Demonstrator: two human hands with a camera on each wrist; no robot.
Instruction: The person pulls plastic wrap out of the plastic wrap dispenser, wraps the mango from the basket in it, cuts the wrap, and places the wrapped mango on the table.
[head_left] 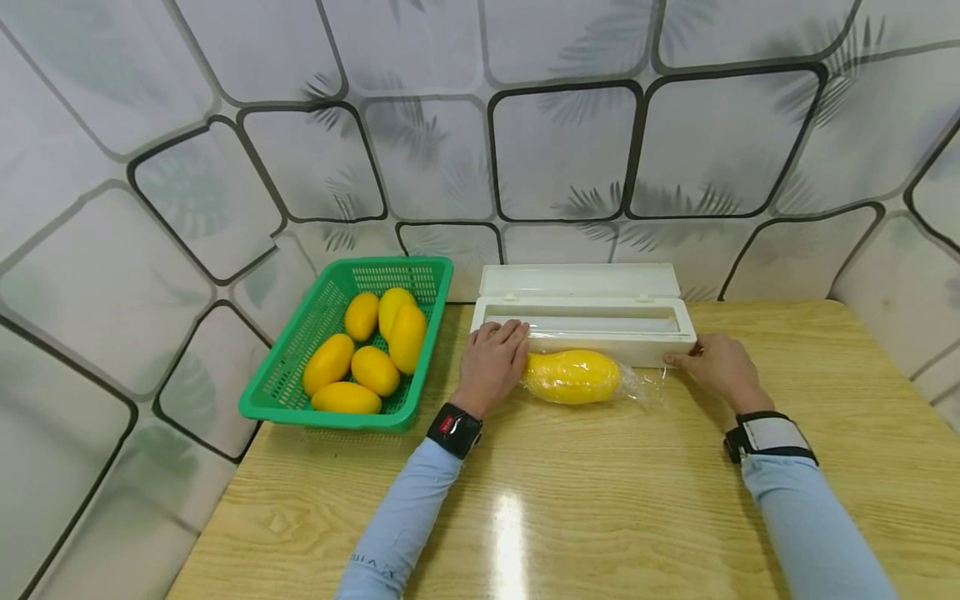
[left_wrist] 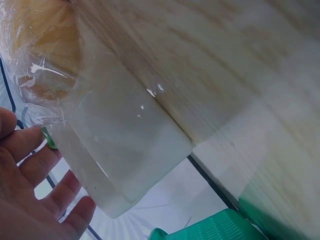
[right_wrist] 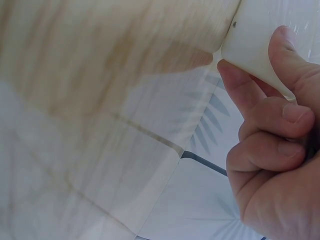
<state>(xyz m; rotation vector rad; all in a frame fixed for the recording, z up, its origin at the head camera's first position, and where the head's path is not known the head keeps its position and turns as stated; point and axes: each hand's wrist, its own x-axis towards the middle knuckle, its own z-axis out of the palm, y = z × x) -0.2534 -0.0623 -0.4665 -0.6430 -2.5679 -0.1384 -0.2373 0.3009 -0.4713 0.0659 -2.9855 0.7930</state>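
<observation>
Near the counter's back edge (head_left: 795, 310), your right hand (head_left: 716, 367) pinches the white box (head_left: 592, 339); your left hand (head_left: 493, 362), fingers loosely extended, rests on its other end. Brace it evenly, without squashing the film-wrapped yellow fruit (head_left: 573, 377) just in front.

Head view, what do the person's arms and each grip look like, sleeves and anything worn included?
The left sleeve and right sleeve are light blue; the left one carries dark lettering too small to read. The black left wristband shows a small red label; the black right wristband has a pale grey panel. The left grip and right grip are gloveless.
</observation>
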